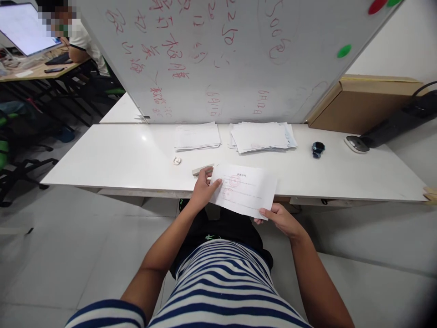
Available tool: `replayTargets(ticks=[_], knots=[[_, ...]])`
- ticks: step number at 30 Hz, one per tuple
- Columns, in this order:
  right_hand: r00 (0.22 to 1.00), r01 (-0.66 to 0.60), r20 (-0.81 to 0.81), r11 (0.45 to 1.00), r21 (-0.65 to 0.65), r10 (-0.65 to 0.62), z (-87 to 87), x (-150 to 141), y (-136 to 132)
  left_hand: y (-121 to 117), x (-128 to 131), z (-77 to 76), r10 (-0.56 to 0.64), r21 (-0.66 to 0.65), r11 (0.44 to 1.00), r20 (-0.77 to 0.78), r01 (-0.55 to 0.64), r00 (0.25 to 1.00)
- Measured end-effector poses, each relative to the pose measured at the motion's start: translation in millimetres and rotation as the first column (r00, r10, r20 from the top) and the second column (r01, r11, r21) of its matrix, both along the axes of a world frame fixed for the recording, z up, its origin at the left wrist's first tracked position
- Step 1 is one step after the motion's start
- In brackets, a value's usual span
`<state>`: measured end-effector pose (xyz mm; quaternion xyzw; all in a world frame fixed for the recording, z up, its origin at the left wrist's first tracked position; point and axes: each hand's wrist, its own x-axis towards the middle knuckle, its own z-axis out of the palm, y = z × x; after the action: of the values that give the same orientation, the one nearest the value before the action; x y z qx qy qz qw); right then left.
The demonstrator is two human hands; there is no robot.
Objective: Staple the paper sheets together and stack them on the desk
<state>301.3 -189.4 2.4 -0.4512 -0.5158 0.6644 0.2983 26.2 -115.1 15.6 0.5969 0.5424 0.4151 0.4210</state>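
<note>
I get bright, even indoor light, small glare spot on left of tabletop. Monitor screen washed out near white. Shade beneath tabletop. I see dark, blurred right corners, stretched edges, print on sheet too soft to read.

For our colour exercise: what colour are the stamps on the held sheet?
The stamps are pinkish red, seen best in the head view.
</note>
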Motion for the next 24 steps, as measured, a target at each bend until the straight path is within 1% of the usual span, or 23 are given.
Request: replayTargets(ticks=[1, 2, 3, 4, 6, 8, 10, 13, 15, 16, 18, 20, 21, 22, 24], knots=[[0.998, 0.060, 0.000, 0.998, -0.001, -0.060, -4.1, 1, -3, -4, 5, 1.7, -0.010, 0.083, 0.996, -0.084, 0.017, 0.996], [0.993, 0.114, 0.010, 0.993, 0.003, -0.114, -8.4, 2, -5, -8, 11, 3.8, -0.041, 0.166, 0.983, -0.184, 0.072, 0.982], [0.988, 0.154, 0.024, 0.988, 0.005, -0.154, -12.7, 3, -7, -13, 16, 6.2, -0.094, 0.233, 0.959, -0.285, 0.164, 0.954], [0.983, 0.181, 0.038, 0.984, 0.003, -0.180, -16.6, 2, -8, -18, 21, 8.4, -0.165, 0.269, 0.922, -0.377, 0.278, 0.911], [0.977, 0.208, 0.057, 0.978, -0.012, -0.207, -23.6, -1, -9, -28, 31, 10.4, -0.306, 0.261, 0.837, -0.506, 0.481, 0.806], [0.970, 0.237, 0.071, 0.971, -0.033, -0.234, -29.6, -8, -10, -33, 39, 8.0, -0.390, 0.216, 0.776, -0.575, 0.593, 0.719], [0.951, 0.299, 0.093, 0.953, -0.048, -0.294, -35.7, -17, -10, -35, 45, 1.9, -0.425, 0.169, 0.753, -0.614, 0.637, 0.665], [0.917, 0.383, 0.135, 0.923, -0.042, -0.374, -46.1, -26, -11, -32, 49, -7.3, -0.454, 0.106, 0.749, -0.637, 0.654, 0.622], [0.906, 0.400, 0.156, 0.916, -0.019, -0.393, -52.9, -28, -11, -28, 48, -9.4, -0.447, 0.072, 0.769, -0.649, 0.635, 0.615], [0.902, 0.406, 0.162, 0.914, -0.011, -0.400, -55.7, -27, -12, -26, 46, -8.8, -0.432, 0.050, 0.794, -0.656, 0.606, 0.619], [0.892, 0.434, 0.147, 0.901, -0.011, -0.428, -59.3, -25, -13, -20, 40, -4.8, -0.369, 0.001, 0.873, -0.654, 0.488, 0.660], [0.888, 0.455, 0.090, 0.890, -0.027, -0.451, -59.7, -21, -14, -13, 30, 1.6, -0.240, -0.008, 0.955, -0.610, 0.297, 0.755], [0.890, 0.456, 0.053, 0.889, -0.034, -0.454, -58.8, -19, -15, -9, 24, 5.2, -0.148, 0.017, 0.981, -0.566, 0.191, 0.811], [0.895, 0.447, 0.018, 0.894, -0.038, -0.446, -57.5, -17, -15, -6, 18, 8.6, -0.051, 0.056, 0.994, -0.507, 0.092, 0.860], [0.910, 0.412, -0.031, 0.910, -0.033, -0.413, -54.3, -13, -17, -1, 7, 14.5, 0.118, 0.141, 0.988, -0.369, -0.070, 0.922]])
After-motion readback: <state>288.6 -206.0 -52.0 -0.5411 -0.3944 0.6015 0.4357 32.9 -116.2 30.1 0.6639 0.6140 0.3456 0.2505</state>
